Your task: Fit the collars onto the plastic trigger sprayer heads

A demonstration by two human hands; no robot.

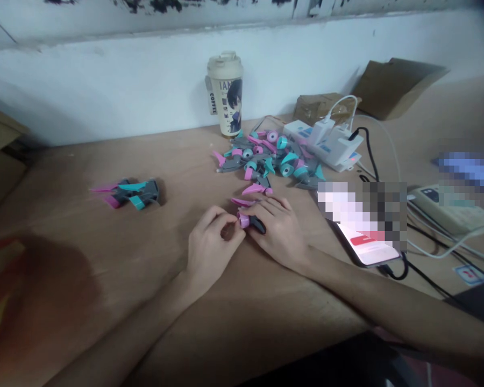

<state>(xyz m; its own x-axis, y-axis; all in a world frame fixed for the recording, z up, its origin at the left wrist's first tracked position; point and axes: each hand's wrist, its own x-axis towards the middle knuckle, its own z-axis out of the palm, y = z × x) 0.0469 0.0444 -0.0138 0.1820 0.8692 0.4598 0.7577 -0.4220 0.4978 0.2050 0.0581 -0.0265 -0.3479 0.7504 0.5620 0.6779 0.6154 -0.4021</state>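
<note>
Near the middle of the table, my right hand [280, 228] is closed round a dark grey plastic piece with a pink ring [244, 220] at its left end. The thumb and index finger of my left hand [212, 244] pinch the rim of that ring. Just above my right fingers shows a pink fin-shaped part [242, 202]; whether it joins the held piece I cannot tell. Beyond my hands lies a heap of loose grey, pink and teal plastic parts [266, 156]. To the left sit assembled-looking grey pieces [145, 192] with pink and teal fins and rings.
A lidded coffee cup [226, 97] stands against the wall behind the heap. White power strips with plugs [334, 142], a cardboard box [320, 107] and a lit phone [363, 236] with cables are on the right. An orange blurred thing [2, 285] is at lower left.
</note>
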